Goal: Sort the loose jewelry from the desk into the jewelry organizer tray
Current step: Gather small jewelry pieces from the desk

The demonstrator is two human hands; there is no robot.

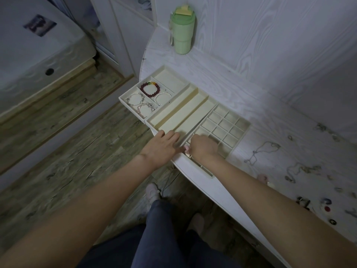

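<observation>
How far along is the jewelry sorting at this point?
Early. Done: a dark red bead bracelet, a pearl bracelet and charm bracelets lie in the left tray. In hand: the right hand reaches into the grid tray; the left hand rests beside it. Left: chains and small pieces on the desk.

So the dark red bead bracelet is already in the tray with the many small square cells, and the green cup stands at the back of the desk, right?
Not quite. The head view shows the dark red bead bracelet in the left tray with the larger compartments, beside a pearl bracelet, not in the tray of small square cells. The green cup does stand at the back of the desk.
</observation>
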